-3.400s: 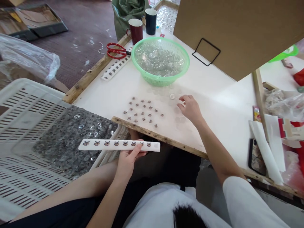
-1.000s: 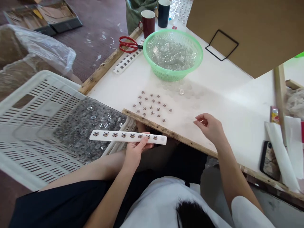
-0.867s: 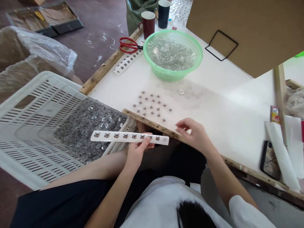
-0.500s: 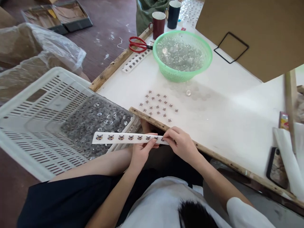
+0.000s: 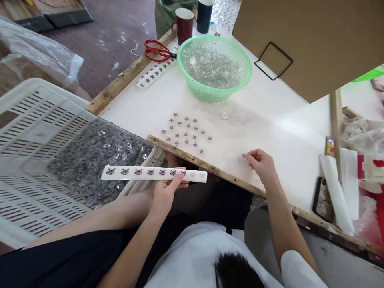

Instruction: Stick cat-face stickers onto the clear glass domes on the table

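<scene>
Between thumb and fingers, my left hand (image 5: 168,190) grips a white strip of cat-face stickers (image 5: 144,172); its right end shows faint blank spots. My right hand (image 5: 260,164), above the white tabletop (image 5: 288,160), pinches one small sticker (image 5: 244,155) at its fingertips. On the table to the left of that hand lie several small cat-face pieces (image 5: 188,126) in loose rows. Behind them stands a green plastic basket (image 5: 207,95) filled with clear glass-like pieces (image 5: 214,66). A single clear round piece (image 5: 225,116) lies in front of it.
Red-handled scissors (image 5: 157,51) and another sticker strip (image 5: 154,75) lie left of the basket. Two mugs (image 5: 185,27) stand behind. A white crate (image 5: 24,132) of clear pieces is at my left. A cardboard box (image 5: 312,44) and a phone (image 5: 323,200) are on the right.
My right hand has come away from the strip with a sticker and moved right, over the table. The strip's right end is now bare. The view has shifted slightly right.
</scene>
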Demonstrator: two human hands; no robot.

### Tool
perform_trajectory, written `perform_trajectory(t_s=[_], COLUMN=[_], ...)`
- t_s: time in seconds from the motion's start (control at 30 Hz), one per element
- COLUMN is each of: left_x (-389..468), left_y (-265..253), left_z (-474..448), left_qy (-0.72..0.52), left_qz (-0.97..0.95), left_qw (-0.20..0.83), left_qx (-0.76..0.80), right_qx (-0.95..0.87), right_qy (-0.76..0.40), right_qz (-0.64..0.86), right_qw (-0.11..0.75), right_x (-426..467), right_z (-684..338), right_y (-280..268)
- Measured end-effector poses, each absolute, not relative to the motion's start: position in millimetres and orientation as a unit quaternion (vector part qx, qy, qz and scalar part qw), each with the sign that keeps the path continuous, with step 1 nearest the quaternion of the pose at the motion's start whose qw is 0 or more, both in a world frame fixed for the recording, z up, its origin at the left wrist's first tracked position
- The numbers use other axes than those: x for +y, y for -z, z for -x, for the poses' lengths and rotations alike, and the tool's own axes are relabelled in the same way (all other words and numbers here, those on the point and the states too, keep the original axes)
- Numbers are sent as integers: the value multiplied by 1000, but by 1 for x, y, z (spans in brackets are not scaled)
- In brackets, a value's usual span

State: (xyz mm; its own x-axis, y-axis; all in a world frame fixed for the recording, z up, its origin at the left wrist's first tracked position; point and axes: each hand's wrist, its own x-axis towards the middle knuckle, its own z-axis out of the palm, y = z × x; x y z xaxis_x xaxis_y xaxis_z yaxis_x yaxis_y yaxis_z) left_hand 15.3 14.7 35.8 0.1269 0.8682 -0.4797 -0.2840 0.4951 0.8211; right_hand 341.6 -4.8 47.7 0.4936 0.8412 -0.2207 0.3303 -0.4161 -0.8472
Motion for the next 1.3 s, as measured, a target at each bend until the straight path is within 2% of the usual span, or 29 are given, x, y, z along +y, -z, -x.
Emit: perform_trajectory(t_s=[0.33, 0.57, 0.77, 0.9, 0.97, 1.03, 1.13, 1.3], left_x=[15, 15, 13, 12, 12, 12, 11, 8], left_y=[-35, -39, -39, -41, -44, -47, -49, -47], left_z=[-15, -16, -14, -16, -18, -21, -21, -17], left_qy=[-412, -414, -405, -386, -378, -372, -366, -368], left_qz=[-288, -289, -300, -318, -338, -364, -395, -389], left_qw=[690, 689, 687, 696, 695, 691, 685, 680], left_qx=[521, 520, 523, 516, 510, 502, 491, 500], right_qx=[-418, -497, -500, -521, -545, -586, -641, -672], right_qy=[-282, -171, -180, -141, -160, -236, -342, -349], right_qz=[806, 818, 819, 812, 776, 705, 605, 572], right_qw=[311, 235, 218, 223, 274, 322, 326, 316], right_x=[-1, -3, -15, -16, -12, -6, 3, 3], right_z=[-342, -330, -333, -317, -292, -258, -212, -186], right_y=[-34, -42, -50, -64, -73, -80, -84, -80])
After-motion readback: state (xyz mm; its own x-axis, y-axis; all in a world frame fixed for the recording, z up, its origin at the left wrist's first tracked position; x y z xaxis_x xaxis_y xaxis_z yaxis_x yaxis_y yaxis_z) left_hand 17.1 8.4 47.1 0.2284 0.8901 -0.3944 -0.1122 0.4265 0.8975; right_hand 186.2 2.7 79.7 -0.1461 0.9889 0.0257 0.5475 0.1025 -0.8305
